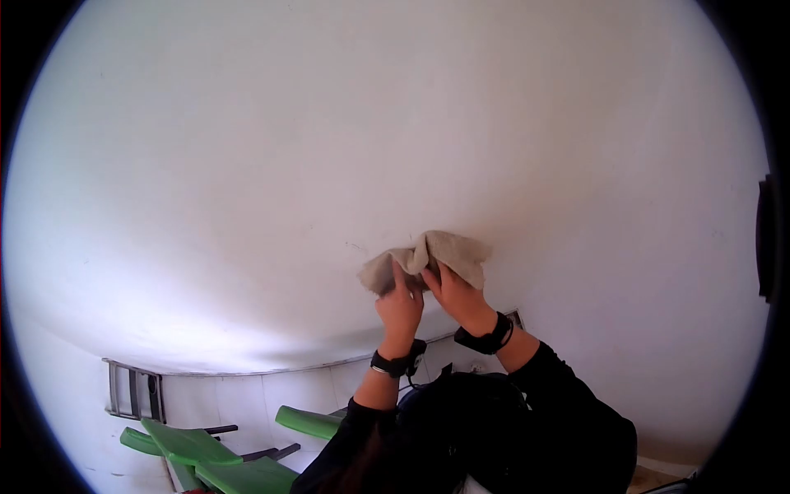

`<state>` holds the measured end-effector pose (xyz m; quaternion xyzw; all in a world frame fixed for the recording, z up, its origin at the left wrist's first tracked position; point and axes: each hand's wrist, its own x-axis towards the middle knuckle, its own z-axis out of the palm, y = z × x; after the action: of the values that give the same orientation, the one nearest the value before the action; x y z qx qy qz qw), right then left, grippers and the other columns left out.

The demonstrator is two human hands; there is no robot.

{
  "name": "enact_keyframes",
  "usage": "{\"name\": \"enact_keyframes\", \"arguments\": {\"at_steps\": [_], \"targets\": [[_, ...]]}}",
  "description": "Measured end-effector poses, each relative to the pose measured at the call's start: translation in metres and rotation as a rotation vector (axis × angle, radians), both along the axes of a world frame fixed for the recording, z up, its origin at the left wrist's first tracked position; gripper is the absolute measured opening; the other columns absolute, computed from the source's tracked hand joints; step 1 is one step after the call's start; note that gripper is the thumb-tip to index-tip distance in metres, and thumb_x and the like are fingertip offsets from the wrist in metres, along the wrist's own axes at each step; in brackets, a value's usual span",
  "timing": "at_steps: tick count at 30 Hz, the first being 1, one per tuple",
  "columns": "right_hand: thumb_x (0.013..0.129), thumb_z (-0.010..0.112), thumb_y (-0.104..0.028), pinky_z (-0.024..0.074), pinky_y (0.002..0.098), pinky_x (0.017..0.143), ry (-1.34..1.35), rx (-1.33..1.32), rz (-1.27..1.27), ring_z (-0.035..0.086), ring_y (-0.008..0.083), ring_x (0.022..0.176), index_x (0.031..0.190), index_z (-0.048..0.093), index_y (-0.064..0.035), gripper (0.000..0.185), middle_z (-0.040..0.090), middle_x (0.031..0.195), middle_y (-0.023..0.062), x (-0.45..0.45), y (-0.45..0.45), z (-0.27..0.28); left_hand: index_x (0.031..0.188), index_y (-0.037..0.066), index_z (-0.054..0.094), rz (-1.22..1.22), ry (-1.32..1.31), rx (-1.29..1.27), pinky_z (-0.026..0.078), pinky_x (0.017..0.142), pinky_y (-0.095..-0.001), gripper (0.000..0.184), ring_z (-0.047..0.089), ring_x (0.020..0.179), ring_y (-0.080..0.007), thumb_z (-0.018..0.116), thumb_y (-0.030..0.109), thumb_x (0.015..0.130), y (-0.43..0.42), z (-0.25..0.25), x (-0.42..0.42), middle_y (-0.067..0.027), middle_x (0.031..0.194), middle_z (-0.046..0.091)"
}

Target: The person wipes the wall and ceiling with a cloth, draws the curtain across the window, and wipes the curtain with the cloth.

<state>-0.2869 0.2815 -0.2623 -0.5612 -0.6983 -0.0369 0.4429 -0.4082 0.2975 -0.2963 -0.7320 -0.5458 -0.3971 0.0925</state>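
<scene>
A beige cloth (453, 249) is bunched against the white wall (329, 148) near the middle of the view. My left hand (400, 306) holds its left part from below, with the index finger pointing up along the fabric. On the right, my right hand (454, 292) grips the cloth's lower edge, its fingertips partly hidden in the folds. The two hands are close together, and both wrists wear black bands. Small dark marks show on the wall just left of the cloth.
Green chairs (247, 475) stand at the lower left. A dark metal frame (136, 392) is by the wall's base at the far left. A black object (765, 239) is at the right edge.
</scene>
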Motion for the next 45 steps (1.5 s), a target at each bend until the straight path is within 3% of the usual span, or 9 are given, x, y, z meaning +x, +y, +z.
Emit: {"name": "enact_keyframes", "arguments": {"at_steps": [2,7,15,17,26,38,45], "targets": [[0.080,0.055,-0.026,0.0419,0.0392,0.079,0.014,-0.058,0.033,0.052,0.0327,0.093,0.113,0.047,0.0001,0.043,0.054,0.102,0.0185,0.002,-0.005,0.005,0.122,-0.002,0.036,0.035,-0.033,-0.118,0.044,0.044,-0.0347,0.060,0.057,0.049,-0.0250,0.057,0.012,0.068,-0.004,0.012,0.004,-0.0076,0.058,0.057],[0.079,0.056,-0.027,0.0432,0.0385,0.077,0.008,0.126,-0.035,0.054,0.0325,0.089,0.112,0.048,-0.0005,0.043,0.056,0.098,0.0169,-0.002,0.003,-0.001,0.123,-0.002,0.034,0.025,-0.041,-0.059,0.043,0.043,-0.0341,0.062,0.056,0.047,-0.0248,0.057,0.012,0.068,-0.003,0.004,0.008,-0.0070,0.057,0.056],[0.079,0.056,-0.030,0.0445,0.0377,0.076,-0.040,0.051,-0.045,0.055,0.0320,0.089,0.113,0.048,-0.0001,0.046,0.056,0.097,0.0182,-0.005,-0.002,-0.006,0.122,-0.005,0.033,0.078,-0.093,-0.045,0.043,0.042,-0.0356,0.062,0.055,0.046,-0.0248,0.057,0.012,0.067,-0.003,0.008,0.000,-0.0070,0.057,0.056],[0.079,0.056,-0.030,0.0450,0.0374,0.075,-0.041,0.021,-0.055,0.055,0.0318,0.089,0.113,0.048,0.0001,0.046,0.056,0.097,0.0185,-0.005,0.001,-0.006,0.122,-0.005,0.034,0.025,-0.029,0.102,0.043,0.041,-0.0358,0.062,0.055,0.045,-0.0245,0.057,0.012,0.067,0.004,0.002,-0.002,-0.0068,0.057,0.056],[0.078,0.057,-0.031,0.0467,0.0366,0.072,-0.067,0.072,-0.123,0.057,0.0311,0.084,0.111,0.049,0.0007,0.047,0.057,0.093,0.0181,-0.006,-0.001,-0.005,0.122,-0.004,0.034,0.117,-0.055,-0.038,0.041,0.039,-0.0345,0.061,0.052,0.040,-0.0226,0.056,0.012,0.067,-0.001,0.004,-0.002,-0.0043,0.049,0.051],[0.077,0.059,-0.032,0.0462,0.0367,0.072,-0.078,0.137,-0.163,0.057,0.0320,0.083,0.111,0.049,0.0000,0.048,0.057,0.092,0.0181,-0.004,0.002,-0.008,0.121,-0.005,0.035,0.125,0.009,0.081,0.041,0.037,-0.0313,0.059,0.052,0.040,-0.0201,0.055,0.010,0.067,0.002,0.004,-0.005,-0.0021,0.049,0.051],[0.077,0.059,-0.033,0.0460,0.0369,0.073,-0.061,0.134,-0.191,0.056,0.0321,0.085,0.113,0.048,0.0003,0.050,0.057,0.093,0.0183,-0.007,0.001,0.006,0.120,-0.005,0.035,0.117,-0.083,-0.001,0.041,0.038,-0.0328,0.058,0.052,0.040,-0.0214,0.055,0.010,0.068,-0.003,0.008,-0.004,-0.0024,0.050,0.051]]}}
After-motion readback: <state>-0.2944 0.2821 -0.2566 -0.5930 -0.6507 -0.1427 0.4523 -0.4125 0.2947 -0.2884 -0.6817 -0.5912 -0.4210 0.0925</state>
